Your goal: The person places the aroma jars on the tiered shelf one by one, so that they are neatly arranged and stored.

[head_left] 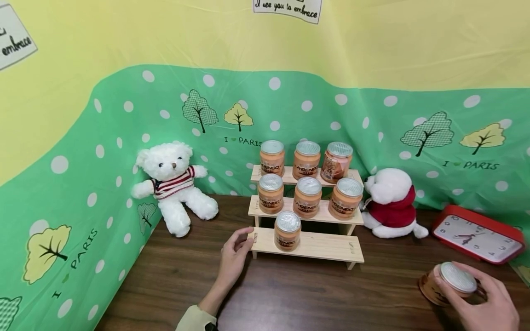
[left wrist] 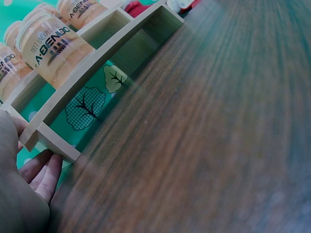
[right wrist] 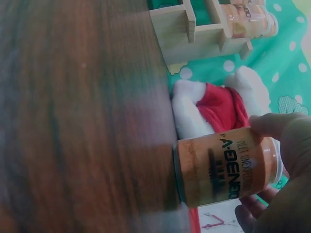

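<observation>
A three-tier wooden display stand (head_left: pixel 327 248) holds orange jars with clear lids. Three stand on the top tier, three on the middle tier, and one jar (head_left: pixel 287 236) sits left of centre on the lowest. My left hand (head_left: pixel 236 252) grips the left end of that lowest tier; in the left wrist view its fingers (left wrist: pixel 48 177) curl against the end leg. Off to the right, my right hand (head_left: pixel 490 294) holds another jar (head_left: pixel 434 286) near its lid, between thumb and fingers. In the right wrist view this jar (right wrist: pixel 214 167) has its base right at the tabletop.
Left of the stand sits a white teddy bear (head_left: pixel 174 184) in a striped shirt. A white plush toy in a red top (head_left: pixel 393 209) sits beside the stand's right end, followed by a red clock (head_left: pixel 480 234). Behind the dark wooden table (head_left: pixel 306 299) hangs a green and yellow cloth (head_left: pixel 352 115).
</observation>
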`<state>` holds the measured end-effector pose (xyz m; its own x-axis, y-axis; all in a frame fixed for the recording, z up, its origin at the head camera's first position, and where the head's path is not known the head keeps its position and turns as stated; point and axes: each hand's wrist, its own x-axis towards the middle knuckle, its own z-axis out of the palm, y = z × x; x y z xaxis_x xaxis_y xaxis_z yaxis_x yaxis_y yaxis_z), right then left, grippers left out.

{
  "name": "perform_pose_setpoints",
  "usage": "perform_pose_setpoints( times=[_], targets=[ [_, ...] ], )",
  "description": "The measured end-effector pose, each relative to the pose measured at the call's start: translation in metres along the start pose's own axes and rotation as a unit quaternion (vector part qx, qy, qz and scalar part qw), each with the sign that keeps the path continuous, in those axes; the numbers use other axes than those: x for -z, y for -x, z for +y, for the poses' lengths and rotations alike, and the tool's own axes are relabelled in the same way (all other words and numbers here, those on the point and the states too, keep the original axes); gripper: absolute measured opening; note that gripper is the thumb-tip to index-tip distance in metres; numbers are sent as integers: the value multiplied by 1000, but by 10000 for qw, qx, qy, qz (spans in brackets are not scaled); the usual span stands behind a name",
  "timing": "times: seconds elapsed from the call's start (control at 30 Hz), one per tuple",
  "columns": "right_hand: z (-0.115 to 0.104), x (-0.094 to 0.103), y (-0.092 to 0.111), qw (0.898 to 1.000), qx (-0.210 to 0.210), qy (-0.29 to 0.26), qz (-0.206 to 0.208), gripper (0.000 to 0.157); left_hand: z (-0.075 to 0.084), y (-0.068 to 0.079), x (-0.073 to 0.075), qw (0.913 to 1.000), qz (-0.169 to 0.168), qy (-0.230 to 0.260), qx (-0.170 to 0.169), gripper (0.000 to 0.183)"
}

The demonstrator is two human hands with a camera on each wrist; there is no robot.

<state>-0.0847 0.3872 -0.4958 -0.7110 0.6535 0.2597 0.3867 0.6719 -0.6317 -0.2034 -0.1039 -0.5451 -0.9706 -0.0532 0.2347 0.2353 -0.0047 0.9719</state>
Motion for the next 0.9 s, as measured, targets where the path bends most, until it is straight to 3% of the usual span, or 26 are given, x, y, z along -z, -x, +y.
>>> perform_pose_setpoints(
  times=[0.23, 0.37, 0.53, 0.63, 0.77, 0.9],
  targets=[
    [-3, 0, 3, 9992, -82, -159, 371, 57, -1, 0, 1, 10000, -17, 3, -97, 28],
    [-3, 0, 3, 9984, -75, -191, 527, 58, -11, -1, 2, 9989, -23, -68, -471, 27],
    [-5, 2, 2, 9988, -259, -48, 407, 63, -20, -2, 4, 9954, -29, -36, -955, 26],
    [-7, 3, 1, 9986, -263, -44, 446, 64, -15, -1, 3, 9965, -84, 7, -836, 27],
    [-8, 3, 2, 9978, -84, -104, 647, 63, -5, 0, 1, 9996, -60, -59, -255, 28],
    [-14, 5, 6, 9977, -28, -96, 671, 64, 1, 1, -1, 10000, -3, -53, 56, 28]
  ],
)
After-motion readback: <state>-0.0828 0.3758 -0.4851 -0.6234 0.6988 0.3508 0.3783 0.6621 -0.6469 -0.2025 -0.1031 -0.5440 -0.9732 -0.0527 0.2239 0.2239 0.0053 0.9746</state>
